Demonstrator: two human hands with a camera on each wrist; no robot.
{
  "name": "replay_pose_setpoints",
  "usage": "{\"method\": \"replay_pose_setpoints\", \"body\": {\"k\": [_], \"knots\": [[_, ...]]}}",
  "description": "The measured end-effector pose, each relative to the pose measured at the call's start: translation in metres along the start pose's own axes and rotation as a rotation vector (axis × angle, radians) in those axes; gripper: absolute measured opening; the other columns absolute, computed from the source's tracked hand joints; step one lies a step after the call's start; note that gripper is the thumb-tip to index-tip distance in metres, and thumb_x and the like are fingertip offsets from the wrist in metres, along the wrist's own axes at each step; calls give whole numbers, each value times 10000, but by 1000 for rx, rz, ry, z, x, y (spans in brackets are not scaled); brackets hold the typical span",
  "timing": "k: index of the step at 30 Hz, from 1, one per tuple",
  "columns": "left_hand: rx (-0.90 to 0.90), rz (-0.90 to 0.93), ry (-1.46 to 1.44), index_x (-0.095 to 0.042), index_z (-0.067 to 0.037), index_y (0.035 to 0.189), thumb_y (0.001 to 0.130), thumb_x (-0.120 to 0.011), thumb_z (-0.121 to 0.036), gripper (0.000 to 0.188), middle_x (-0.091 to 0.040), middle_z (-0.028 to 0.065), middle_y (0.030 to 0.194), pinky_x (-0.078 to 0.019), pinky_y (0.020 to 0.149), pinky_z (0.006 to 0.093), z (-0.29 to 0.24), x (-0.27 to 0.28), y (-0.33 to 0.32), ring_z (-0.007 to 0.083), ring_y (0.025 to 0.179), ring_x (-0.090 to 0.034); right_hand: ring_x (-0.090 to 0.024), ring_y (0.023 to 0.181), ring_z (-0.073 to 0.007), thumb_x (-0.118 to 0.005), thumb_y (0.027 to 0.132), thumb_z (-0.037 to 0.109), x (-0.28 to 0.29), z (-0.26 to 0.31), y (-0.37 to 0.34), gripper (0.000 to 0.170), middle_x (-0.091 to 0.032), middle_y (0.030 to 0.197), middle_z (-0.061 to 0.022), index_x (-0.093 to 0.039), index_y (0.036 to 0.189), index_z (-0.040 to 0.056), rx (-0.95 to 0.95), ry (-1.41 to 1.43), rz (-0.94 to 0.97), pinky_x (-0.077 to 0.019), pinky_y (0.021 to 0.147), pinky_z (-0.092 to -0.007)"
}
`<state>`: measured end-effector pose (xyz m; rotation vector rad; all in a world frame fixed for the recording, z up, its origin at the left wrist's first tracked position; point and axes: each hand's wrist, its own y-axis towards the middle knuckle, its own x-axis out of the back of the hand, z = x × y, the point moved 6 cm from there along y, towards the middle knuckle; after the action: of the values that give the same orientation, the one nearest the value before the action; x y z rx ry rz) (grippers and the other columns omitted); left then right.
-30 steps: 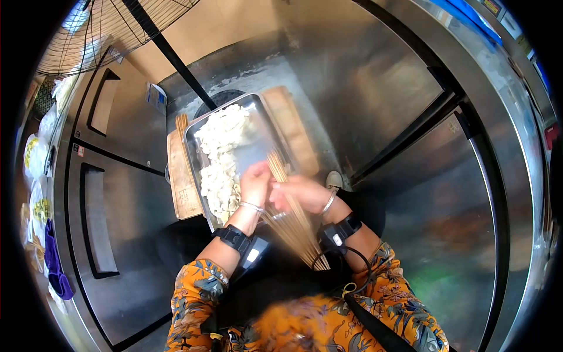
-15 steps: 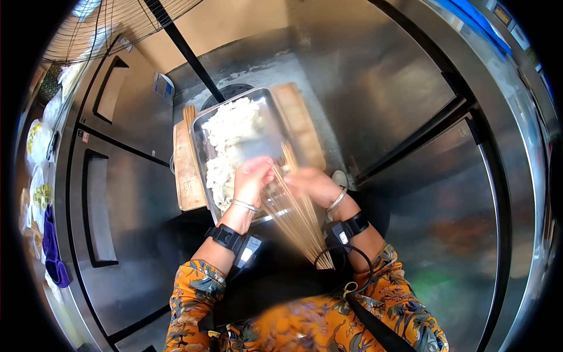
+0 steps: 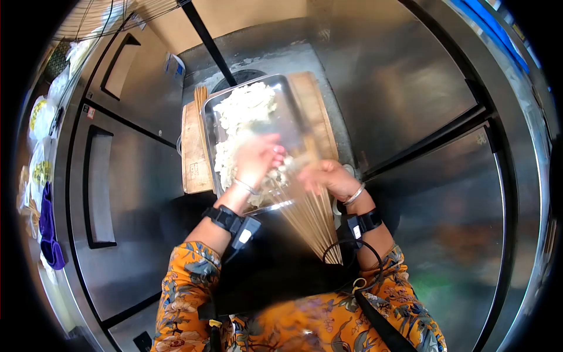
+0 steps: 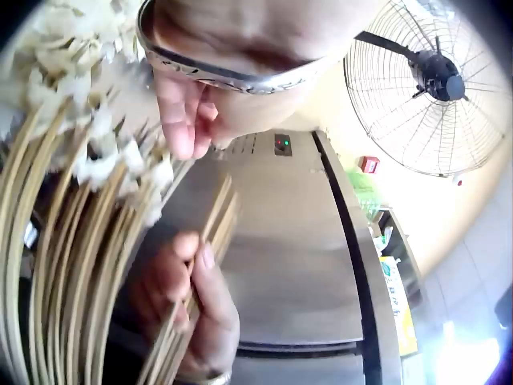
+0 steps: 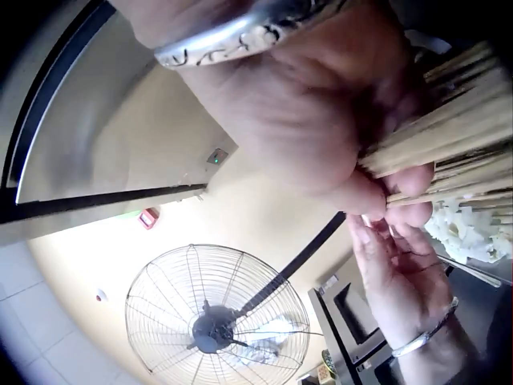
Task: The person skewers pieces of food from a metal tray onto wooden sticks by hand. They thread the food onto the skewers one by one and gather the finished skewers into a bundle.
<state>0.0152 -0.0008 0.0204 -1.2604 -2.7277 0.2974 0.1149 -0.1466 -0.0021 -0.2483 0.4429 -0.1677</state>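
Note:
Thin wooden skewers (image 3: 311,226) spread in a fan between the hands, over the tray's near edge. My right hand (image 3: 331,179) grips skewers at its side of the fan; the right wrist view shows its fingers (image 5: 413,180) curled round them. My left hand (image 3: 258,158), blurred, hovers over the white pieces (image 3: 246,105) in the metal tray (image 3: 291,108). In the right wrist view the left hand (image 5: 405,293) has loosely bent fingers, with nothing visible held. White pieces (image 4: 100,152) appear around the upper ends of the fanned skewers (image 4: 80,273); whether they are threaded on, I cannot tell.
Another skewer bundle (image 3: 201,111) lies left of the tray on a wooden board (image 3: 193,158). Steel cabinets (image 3: 135,193) flank both sides. A wire fan (image 5: 216,321) stands ahead, its black pole (image 3: 208,44) behind the tray.
My left hand has moved away from the held skewers and over the white pieces. My right hand still holds skewers, now slightly farther right; the fan of sticks has spread wider.

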Motion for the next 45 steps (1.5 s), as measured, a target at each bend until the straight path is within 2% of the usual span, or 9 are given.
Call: {"method": "replay_pose_setpoints", "body": {"k": [2,5,9,19,20,23,24,28,45], "knots": [[-123,-35,105,-540,-3,1077,835,-502,24,246,-618,60,873,-498,666,229,19,35,13,114,731,-584,-523,516,-63,-552,850,169,-3,9,-8,157,-612,675,-25,-645,844,43,-5,-15,-3,-397,456,-160],[-349,10,878,-565,-17,1038,810,-506,46,244,-620,65,885,-492,666,225,31,53,16,105,735,-585,-505,519,-55,-535,864,173,-4,14,-11,167,-595,659,-17,-635,831,44,3,-6,15,-401,461,-161],[-493,173,1239,-592,-97,1014,684,-577,29,354,-583,85,1018,-464,808,301,21,29,0,230,914,-567,-510,546,-52,-531,867,173,-2,12,-12,165,-598,679,-22,-625,859,38,-7,-19,24,-408,473,-164],[-329,250,1417,-617,-114,864,715,-509,-37,199,-603,111,875,-465,743,377,6,19,13,324,843,-571,-491,478,-63,-567,845,150,-1,1,0,135,-598,646,-32,-633,839,32,-47,-16,-6,-385,455,-175],[-376,202,1313,-624,-101,881,732,-588,-29,170,-607,78,880,-477,711,315,9,26,16,251,792,-582,-491,474,-67,-570,843,148,-1,0,2,133,-596,640,-32,-635,840,32,-45,2,-19,-386,454,-178],[-39,71,173,-636,-64,928,820,-569,-81,128,-621,49,951,-471,679,248,53,63,29,149,778,-576,-500,480,-79,-575,837,137,-8,4,5,126,-591,623,-34,-637,859,29,-32,-13,-46,-391,455,-183],[106,34,11,-608,-13,1017,868,-543,-127,198,-605,46,1009,-451,681,197,39,57,22,79,775,-542,-522,516,-86,-580,834,137,-8,1,9,131,-597,646,-35,-636,876,26,-23,-41,-18,-399,458,-189],[125,-6,-378,-558,8,1096,867,-543,-124,265,-607,68,987,-447,692,191,2,32,1,77,758,-538,-585,616,-82,-582,829,167,-11,-1,15,147,-631,711,-28,-638,887,45,33,-99,35,-457,531,-203],[104,31,-474,-548,10,1084,850,-559,-108,262,-612,121,1004,-482,810,286,-3,-14,-2,190,909,-593,-525,542,-87,-572,840,159,-21,12,8,147,-587,663,-43,-626,875,26,9,-125,57,-407,481,-194]]}}
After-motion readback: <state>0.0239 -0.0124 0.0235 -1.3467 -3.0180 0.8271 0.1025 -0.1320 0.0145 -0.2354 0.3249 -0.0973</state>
